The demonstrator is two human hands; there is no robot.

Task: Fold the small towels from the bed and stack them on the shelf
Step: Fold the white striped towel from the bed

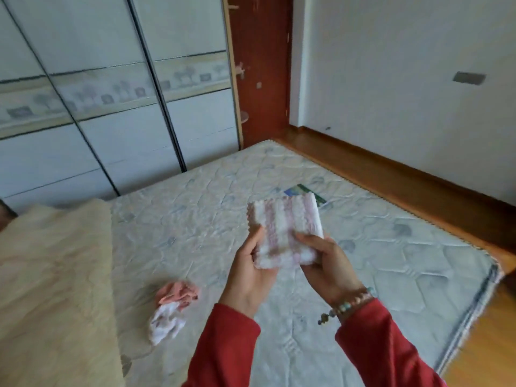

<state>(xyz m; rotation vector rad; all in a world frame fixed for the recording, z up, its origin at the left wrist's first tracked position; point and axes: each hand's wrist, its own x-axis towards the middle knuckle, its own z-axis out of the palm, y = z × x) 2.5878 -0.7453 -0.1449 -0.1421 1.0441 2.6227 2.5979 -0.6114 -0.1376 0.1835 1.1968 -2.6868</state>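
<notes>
A small pink-and-white striped towel [282,224], folded into a flat square, is held up above the bed between both hands. My left hand [248,272] grips its lower left corner with the thumb on top. My right hand [326,263] pinches its lower right edge. On the quilted mattress [391,263] to the lower left lie two crumpled towels that touch each other: a salmon-pink towel [178,293] and a white-and-pink towel [164,328]. No shelf is in view.
A cream blanket [53,289] covers the left part of the bed. A green and blue label [307,191] shows on the mattress behind the held towel. Sliding wardrobe doors [111,107] stand behind the bed, a wooden door [259,65] beyond, wooden floor [488,344] at right.
</notes>
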